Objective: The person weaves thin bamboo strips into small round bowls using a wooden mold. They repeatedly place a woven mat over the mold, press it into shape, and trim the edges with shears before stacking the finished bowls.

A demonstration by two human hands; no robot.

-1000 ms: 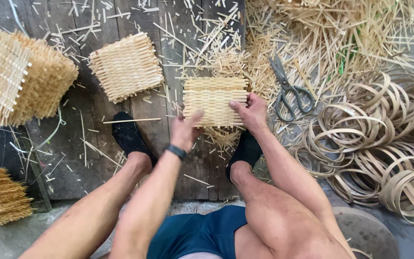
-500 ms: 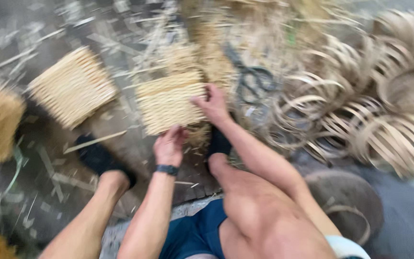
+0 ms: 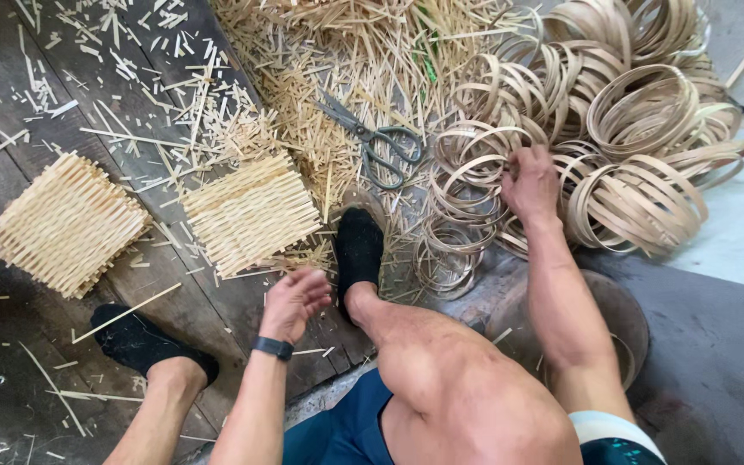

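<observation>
Woven mat [image 3: 251, 213]: matt pale split bamboo. Hoops [image 3: 639, 129]: smooth bent strips. Scissors [image 3: 372, 142]: dull metal. Floor [image 3: 10, 103]: rough weathered wood.

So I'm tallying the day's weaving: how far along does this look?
Done: one woven square mat lies flat ahead of the feet, with another further left. In hand: the right hand reaches into the pile of bamboo hoops; the left hand hovers empty near the mat. Left: no hoop sits on either mat yet, and scissors lie unused among loose strips.
</observation>
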